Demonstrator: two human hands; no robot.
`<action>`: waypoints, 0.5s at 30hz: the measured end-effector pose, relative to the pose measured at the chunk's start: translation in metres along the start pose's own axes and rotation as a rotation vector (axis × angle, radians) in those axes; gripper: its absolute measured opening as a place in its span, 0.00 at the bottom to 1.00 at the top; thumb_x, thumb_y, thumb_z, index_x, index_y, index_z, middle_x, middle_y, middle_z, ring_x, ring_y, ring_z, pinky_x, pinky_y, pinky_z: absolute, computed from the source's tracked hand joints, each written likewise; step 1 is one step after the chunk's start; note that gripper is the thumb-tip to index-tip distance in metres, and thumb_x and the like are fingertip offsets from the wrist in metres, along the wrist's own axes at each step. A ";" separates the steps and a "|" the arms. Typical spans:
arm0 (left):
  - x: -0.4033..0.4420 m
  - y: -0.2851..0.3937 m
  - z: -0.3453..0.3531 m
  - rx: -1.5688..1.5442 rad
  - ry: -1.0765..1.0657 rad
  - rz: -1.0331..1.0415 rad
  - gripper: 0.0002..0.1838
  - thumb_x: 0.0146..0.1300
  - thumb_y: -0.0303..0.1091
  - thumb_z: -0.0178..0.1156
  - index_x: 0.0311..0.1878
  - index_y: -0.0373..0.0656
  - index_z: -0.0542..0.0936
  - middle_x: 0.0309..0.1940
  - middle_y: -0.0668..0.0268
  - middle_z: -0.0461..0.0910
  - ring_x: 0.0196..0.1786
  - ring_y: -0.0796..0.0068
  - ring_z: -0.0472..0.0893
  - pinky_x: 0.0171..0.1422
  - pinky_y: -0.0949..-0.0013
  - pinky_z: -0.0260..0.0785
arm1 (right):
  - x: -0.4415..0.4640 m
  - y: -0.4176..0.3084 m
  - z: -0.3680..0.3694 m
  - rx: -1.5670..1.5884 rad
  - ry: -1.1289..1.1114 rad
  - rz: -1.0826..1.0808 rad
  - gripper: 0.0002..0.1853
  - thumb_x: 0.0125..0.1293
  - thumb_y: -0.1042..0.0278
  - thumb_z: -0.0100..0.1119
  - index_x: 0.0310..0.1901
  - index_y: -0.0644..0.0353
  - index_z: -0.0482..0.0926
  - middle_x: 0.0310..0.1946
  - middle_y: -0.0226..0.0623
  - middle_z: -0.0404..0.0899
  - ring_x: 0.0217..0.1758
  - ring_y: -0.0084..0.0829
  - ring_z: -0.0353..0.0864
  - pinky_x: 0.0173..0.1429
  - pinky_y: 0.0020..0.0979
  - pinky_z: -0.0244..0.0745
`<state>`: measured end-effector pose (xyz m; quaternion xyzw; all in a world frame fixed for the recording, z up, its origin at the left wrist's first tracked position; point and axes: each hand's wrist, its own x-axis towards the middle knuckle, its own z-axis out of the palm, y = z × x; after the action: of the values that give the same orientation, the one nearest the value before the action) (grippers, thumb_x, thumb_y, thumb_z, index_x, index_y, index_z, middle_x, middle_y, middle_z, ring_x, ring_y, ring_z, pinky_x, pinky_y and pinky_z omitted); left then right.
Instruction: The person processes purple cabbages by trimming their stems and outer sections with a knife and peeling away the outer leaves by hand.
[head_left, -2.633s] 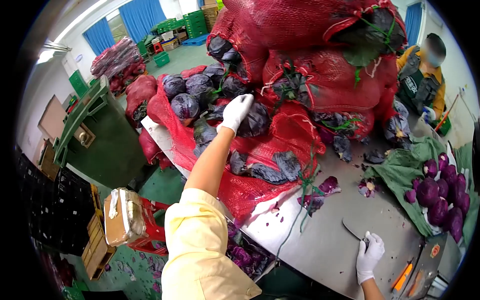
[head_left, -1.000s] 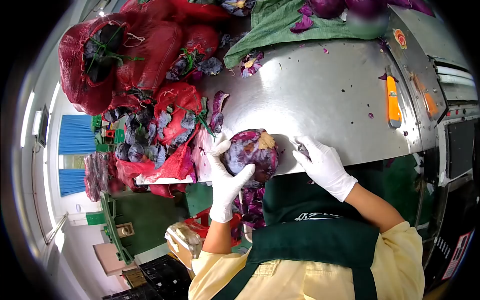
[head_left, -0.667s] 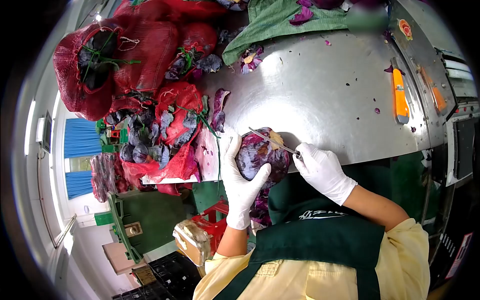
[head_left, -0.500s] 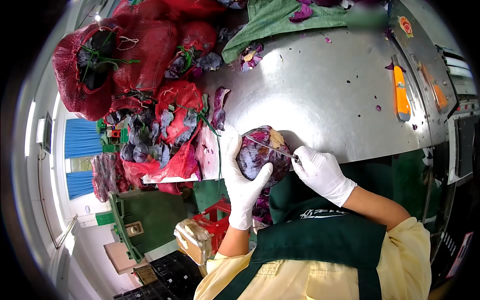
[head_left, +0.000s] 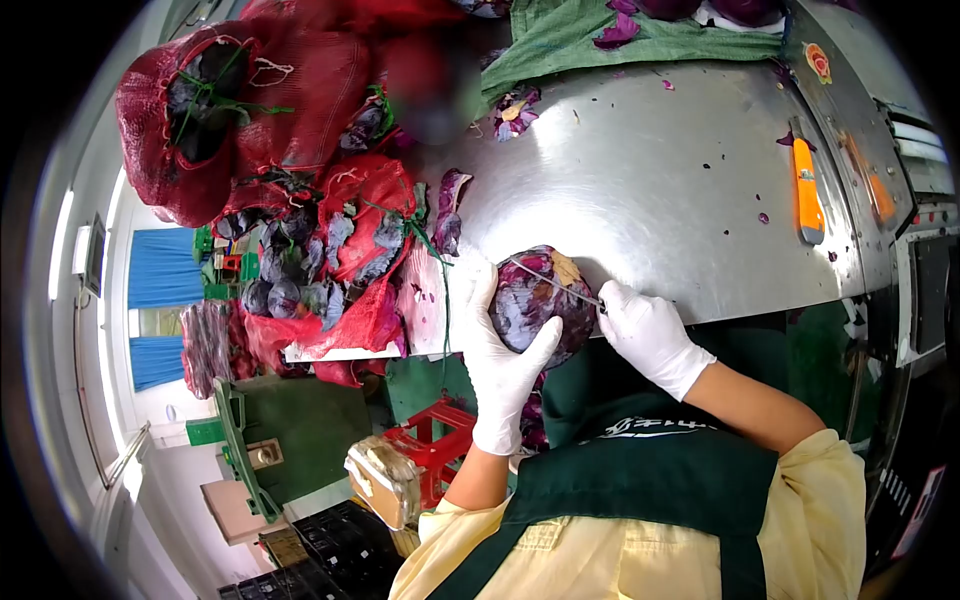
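A round red cabbage [head_left: 525, 308] is at the table's near edge, with a pale tan patch on its upper side. My left hand [head_left: 505, 375], in a white glove, cups it from the left, thumb across the front and fingers along the far left side. In my gloved right hand [head_left: 645, 338] is the dark handle end of a thin knife [head_left: 555, 282]. Its narrow blade lies across the top of the cabbage, pointing left. Whether the edge has entered the leaves I cannot tell.
Red mesh sacks [head_left: 310, 110] of cabbages crowd the left side. A loose purple leaf [head_left: 450, 212] lies beside them on the metal table [head_left: 640, 190]. Green cloth [head_left: 640, 40] covers part of the far side. An orange utility knife [head_left: 808, 190] rests at the right. Below stands a red stool [head_left: 435, 440].
Both hands, the cabbage and the knife have shifted slightly right in view. The blade still crosses the cabbage's top. The surroundings shift a little too, as the camera has moved.
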<state>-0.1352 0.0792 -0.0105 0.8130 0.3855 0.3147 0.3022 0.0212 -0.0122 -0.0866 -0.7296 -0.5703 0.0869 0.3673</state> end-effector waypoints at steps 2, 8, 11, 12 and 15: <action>0.001 0.002 0.002 0.009 0.029 0.022 0.45 0.52 0.27 0.76 0.73 0.35 0.66 0.70 0.55 0.68 0.73 0.62 0.68 0.80 0.60 0.56 | 0.006 0.002 -0.001 -0.001 -0.046 0.008 0.09 0.67 0.67 0.60 0.40 0.60 0.71 0.25 0.45 0.81 0.25 0.48 0.84 0.29 0.46 0.80; -0.013 0.014 0.011 0.187 0.124 0.025 0.47 0.49 0.32 0.79 0.73 0.36 0.68 0.67 0.52 0.69 0.72 0.55 0.68 0.78 0.58 0.58 | 0.017 -0.007 -0.043 0.029 -0.316 0.097 0.10 0.68 0.67 0.58 0.44 0.63 0.72 0.25 0.52 0.82 0.28 0.54 0.85 0.31 0.49 0.81; -0.017 0.017 0.015 0.275 0.180 0.073 0.45 0.51 0.33 0.77 0.72 0.37 0.68 0.67 0.51 0.71 0.73 0.54 0.67 0.79 0.57 0.56 | 0.020 -0.014 -0.048 -0.045 -0.416 0.126 0.09 0.70 0.69 0.51 0.44 0.66 0.73 0.27 0.55 0.84 0.32 0.53 0.87 0.37 0.50 0.84; -0.008 0.014 0.011 0.186 0.164 0.009 0.43 0.52 0.33 0.76 0.72 0.36 0.69 0.67 0.50 0.71 0.72 0.54 0.68 0.79 0.57 0.56 | 0.027 -0.010 -0.039 -0.038 -0.373 0.097 0.09 0.70 0.70 0.50 0.45 0.67 0.73 0.27 0.55 0.83 0.32 0.54 0.87 0.37 0.51 0.84; 0.027 -0.010 -0.006 0.163 0.142 -0.029 0.38 0.56 0.32 0.74 0.70 0.34 0.71 0.63 0.52 0.72 0.67 0.60 0.73 0.75 0.60 0.62 | 0.054 -0.003 -0.006 -0.021 -0.332 0.039 0.09 0.69 0.72 0.49 0.47 0.66 0.74 0.27 0.56 0.84 0.32 0.55 0.87 0.37 0.51 0.84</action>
<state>-0.1300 0.1078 -0.0062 0.8048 0.4420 0.3348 0.2115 0.0401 0.0337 -0.0641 -0.7200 -0.6096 0.2075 0.2586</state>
